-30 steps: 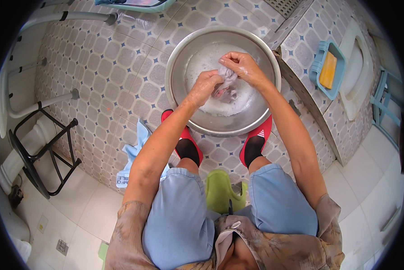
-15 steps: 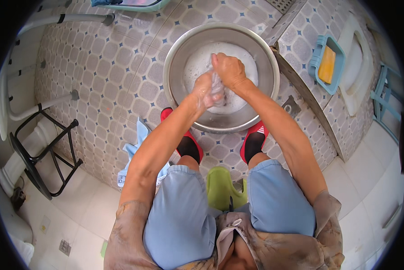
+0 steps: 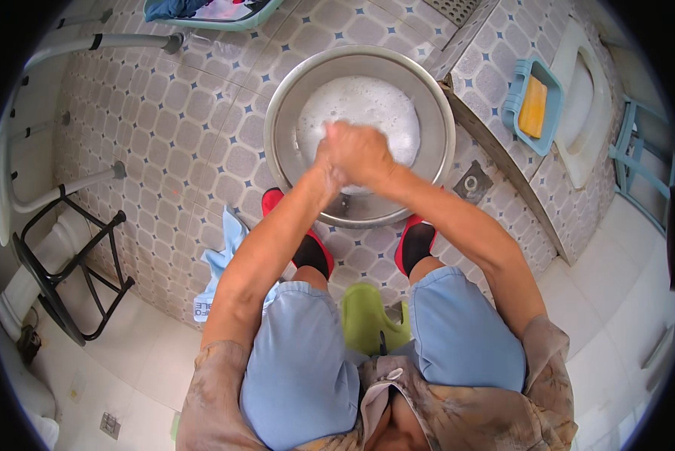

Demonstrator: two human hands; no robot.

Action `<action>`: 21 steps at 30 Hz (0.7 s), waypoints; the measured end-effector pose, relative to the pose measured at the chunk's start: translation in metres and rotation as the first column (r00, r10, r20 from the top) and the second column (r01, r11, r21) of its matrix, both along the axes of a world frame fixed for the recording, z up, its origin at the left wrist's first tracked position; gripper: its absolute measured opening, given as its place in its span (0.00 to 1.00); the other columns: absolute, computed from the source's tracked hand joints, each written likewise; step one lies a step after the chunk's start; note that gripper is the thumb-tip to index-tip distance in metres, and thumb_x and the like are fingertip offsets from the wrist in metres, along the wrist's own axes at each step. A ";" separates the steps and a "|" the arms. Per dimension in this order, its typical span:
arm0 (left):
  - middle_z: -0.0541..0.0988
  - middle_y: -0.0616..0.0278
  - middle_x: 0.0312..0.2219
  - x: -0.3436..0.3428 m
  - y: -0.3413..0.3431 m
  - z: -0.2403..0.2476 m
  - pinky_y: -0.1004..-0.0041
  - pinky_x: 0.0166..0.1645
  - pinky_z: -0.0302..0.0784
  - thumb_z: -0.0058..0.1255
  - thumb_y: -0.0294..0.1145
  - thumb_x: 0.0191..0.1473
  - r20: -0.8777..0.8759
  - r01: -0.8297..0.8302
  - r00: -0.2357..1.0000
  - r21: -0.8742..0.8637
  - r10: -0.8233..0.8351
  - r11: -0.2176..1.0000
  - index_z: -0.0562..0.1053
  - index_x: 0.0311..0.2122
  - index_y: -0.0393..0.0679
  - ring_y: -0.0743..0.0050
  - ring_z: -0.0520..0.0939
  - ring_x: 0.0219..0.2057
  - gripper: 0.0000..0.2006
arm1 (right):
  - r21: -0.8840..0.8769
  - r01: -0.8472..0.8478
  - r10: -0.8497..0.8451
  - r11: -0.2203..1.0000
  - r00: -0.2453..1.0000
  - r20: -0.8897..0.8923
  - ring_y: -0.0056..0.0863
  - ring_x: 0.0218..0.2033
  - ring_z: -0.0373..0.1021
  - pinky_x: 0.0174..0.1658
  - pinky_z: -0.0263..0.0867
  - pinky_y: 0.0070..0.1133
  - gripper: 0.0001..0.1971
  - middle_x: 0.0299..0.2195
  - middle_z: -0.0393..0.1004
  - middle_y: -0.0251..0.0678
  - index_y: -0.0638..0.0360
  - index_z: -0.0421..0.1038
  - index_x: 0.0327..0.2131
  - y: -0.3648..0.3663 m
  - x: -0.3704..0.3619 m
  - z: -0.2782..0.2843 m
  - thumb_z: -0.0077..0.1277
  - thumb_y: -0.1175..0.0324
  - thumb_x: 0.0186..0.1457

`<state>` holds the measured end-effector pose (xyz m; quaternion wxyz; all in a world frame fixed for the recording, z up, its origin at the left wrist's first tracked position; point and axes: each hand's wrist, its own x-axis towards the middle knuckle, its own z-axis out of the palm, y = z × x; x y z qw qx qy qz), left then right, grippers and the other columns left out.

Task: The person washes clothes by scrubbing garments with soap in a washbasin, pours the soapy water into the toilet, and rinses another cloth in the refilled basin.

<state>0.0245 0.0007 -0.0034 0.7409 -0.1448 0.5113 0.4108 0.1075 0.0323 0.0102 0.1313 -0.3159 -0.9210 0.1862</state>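
Observation:
A wide steel basin (image 3: pixel 435 146) stands on the floor between my feet, with white suds (image 3: pixel 371 101) in its bottom. Over its near half my two hands are pressed together, smeared by motion. My right hand (image 3: pixel 361 154) is closed and lies across my left hand (image 3: pixel 328 169), which is closed beneath it. The pale wet cloth seen between them half a second ago is now hidden by the fingers.
Left of my leg a light blue cloth (image 3: pixel 221 252) lies on the tiles. A green stool (image 3: pixel 364 316) is under me. On the raised ledge at right, a blue soap box (image 3: pixel 552 124) holds a yellow bar (image 3: pixel 534 107). A laundry tub (image 3: pixel 240 21) sits far left.
My hands have moved toward me and closed together over the wet cloth, which has gone from sight. The view has shifted slightly, bringing more of the far tub into the picture.

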 end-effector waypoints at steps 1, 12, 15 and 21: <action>0.71 0.64 0.16 -0.002 0.000 0.000 0.75 0.05 0.54 0.38 0.44 0.58 -0.017 -0.008 1.000 -0.012 0.008 1.000 0.68 0.28 0.46 0.72 0.68 0.08 0.14 | -0.048 0.101 -0.099 0.994 0.995 0.032 0.43 0.17 0.71 0.20 0.68 0.34 0.15 0.21 0.73 0.49 0.64 0.68 0.26 -0.017 -0.011 0.012 0.41 0.61 0.57; 0.70 0.63 0.21 -0.031 0.011 -0.009 0.68 0.21 0.68 0.40 0.42 0.59 -0.175 0.006 0.985 0.019 -0.002 1.000 0.68 0.27 0.45 0.72 0.72 0.22 0.14 | -0.791 0.252 -0.403 0.558 0.915 0.007 0.38 0.30 0.72 0.37 0.66 0.30 0.21 0.27 0.75 0.45 0.60 0.73 0.32 0.056 0.035 -0.021 0.45 0.50 0.56; 0.70 0.62 0.22 -0.034 0.014 -0.010 0.67 0.32 0.72 0.39 0.42 0.60 -0.141 -0.045 0.988 0.111 0.061 0.993 0.69 0.28 0.43 0.71 0.73 0.25 0.15 | -0.850 0.187 -0.060 0.493 0.982 0.181 0.29 0.28 0.70 0.33 0.64 0.24 0.22 0.24 0.73 0.39 0.60 0.72 0.31 0.065 0.046 0.007 0.49 0.47 0.52; 0.75 0.60 0.24 -0.031 0.009 -0.011 0.75 0.35 0.69 0.39 0.46 0.59 -0.315 0.395 0.902 0.325 -0.295 0.859 0.73 0.33 0.38 0.75 0.74 0.27 0.20 | -0.889 0.089 -0.166 0.449 0.986 0.015 0.14 0.23 0.63 0.24 0.60 0.14 0.12 0.24 0.70 0.27 0.57 0.70 0.27 0.088 0.063 0.011 0.51 0.57 0.52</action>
